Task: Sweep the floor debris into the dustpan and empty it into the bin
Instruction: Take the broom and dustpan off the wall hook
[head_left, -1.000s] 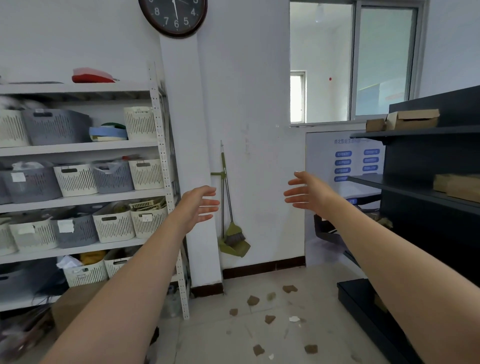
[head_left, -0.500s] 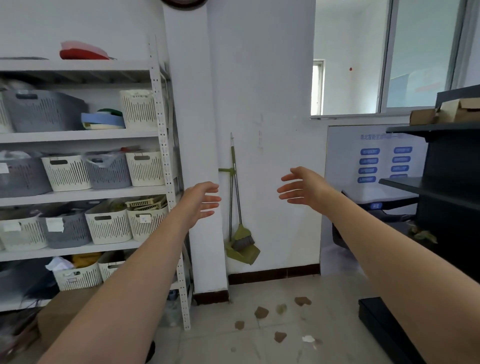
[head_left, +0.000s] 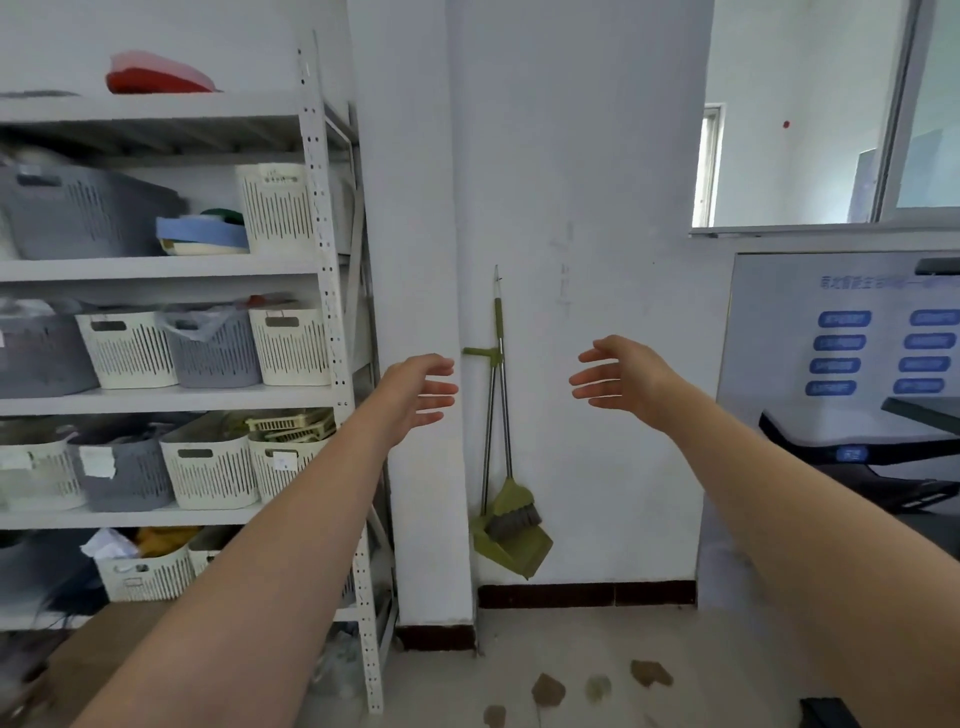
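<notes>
A: Any lettering, 3 o'clock?
B: White panel (head_left: 769, 291): one blue header line (head_left: 878, 283), characters too blurred to read. Blue buttons (head_left: 844, 318) beneath, captions illegible.
A: Shelf baskets (head_left: 208, 478), 9 o'clock?
B: Paper tags (head_left: 97, 462), no writing made out. Blue badge (head_left: 852, 453) on dark machine (head_left: 909, 488), 4 o'clock: unreadable.

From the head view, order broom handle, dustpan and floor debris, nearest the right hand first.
1. Broom handle, just left of the right hand, on the wall.
2. Dustpan, below, at the wall's foot.
3. Floor debris, lowest, on the tiles.
</notes>
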